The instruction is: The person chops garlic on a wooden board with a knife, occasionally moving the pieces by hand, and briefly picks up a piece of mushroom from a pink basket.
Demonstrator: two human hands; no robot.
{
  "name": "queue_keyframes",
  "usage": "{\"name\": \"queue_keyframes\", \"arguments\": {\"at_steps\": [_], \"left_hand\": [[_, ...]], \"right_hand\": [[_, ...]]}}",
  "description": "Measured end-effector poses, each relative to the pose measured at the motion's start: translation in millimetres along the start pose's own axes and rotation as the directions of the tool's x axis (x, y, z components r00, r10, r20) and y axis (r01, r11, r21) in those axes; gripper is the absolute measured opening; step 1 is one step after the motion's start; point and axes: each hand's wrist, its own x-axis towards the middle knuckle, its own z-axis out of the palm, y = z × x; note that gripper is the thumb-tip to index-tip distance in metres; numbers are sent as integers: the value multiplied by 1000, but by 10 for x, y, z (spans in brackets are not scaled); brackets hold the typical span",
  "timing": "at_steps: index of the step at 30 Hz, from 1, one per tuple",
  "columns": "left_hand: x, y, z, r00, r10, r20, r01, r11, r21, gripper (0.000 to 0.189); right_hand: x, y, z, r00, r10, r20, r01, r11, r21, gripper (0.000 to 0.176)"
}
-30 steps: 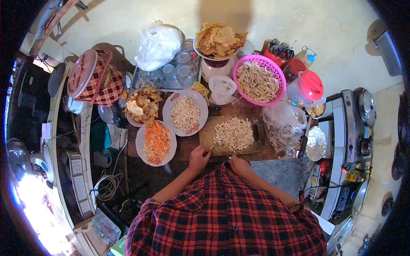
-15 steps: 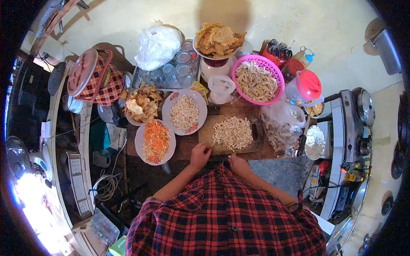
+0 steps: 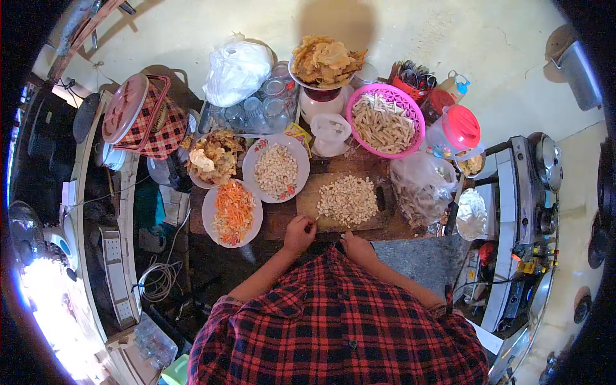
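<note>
A wooden cutting board [image 3: 310, 208] lies at the front of the table, with a heap of pale chopped pieces [image 3: 348, 199] on it. At its near left corner is my left hand [image 3: 299, 235], fingers curled together; a small pale bit shows at the fingertips, too small to name. My right hand [image 3: 358, 248] is closed just below the board's near edge, close to my shirt. Something small and whitish shows at its fingers, and I cannot make out what it is. Left of the board stand a floral plate [image 3: 299, 152] of pale diced pieces and a plate [image 3: 255, 224] of shredded orange and white vegetables.
A pink basket [image 3: 420, 117] of pale strips stands behind the board, beside a plastic bag [image 3: 423, 183]. Further back are fried crackers [image 3: 327, 59], a tray of glasses [image 3: 255, 114] and a red-lidded jug [image 3: 454, 131]. A stove [image 3: 526, 192] is at the right.
The view has shifted very slightly. Both hands stay in nearly the same place, still closed, and the food and dishes have not moved.
</note>
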Motion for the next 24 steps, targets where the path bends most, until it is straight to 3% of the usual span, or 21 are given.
{"name": "queue_keyframes", "arguments": {"at_steps": [3, 6, 8, 24], "left_hand": [[-38, -57, 24, 1000, 15, -1, -15, 1000, -18, 9], [-82, -113, 44, 994, -80, 79, 78, 997, 27, 9], [-76, -78, 14, 1000, -9, 27, 7, 998, 58, 8], [-79, -69, -20, 1000, 21, 15, -21, 1000, 23, 10]], "right_hand": [[-17, 4, -10, 998, -15, 59, 17, 1000, -26, 31], [-4, 8, 15, 999, -18, 47, 20, 999, -45, 31], [19, 28, 56, 999, -42, 28, 43, 998, -48, 30], [-23, -41, 0, 999, -44, 27, 45, 998, -32, 29]]}}
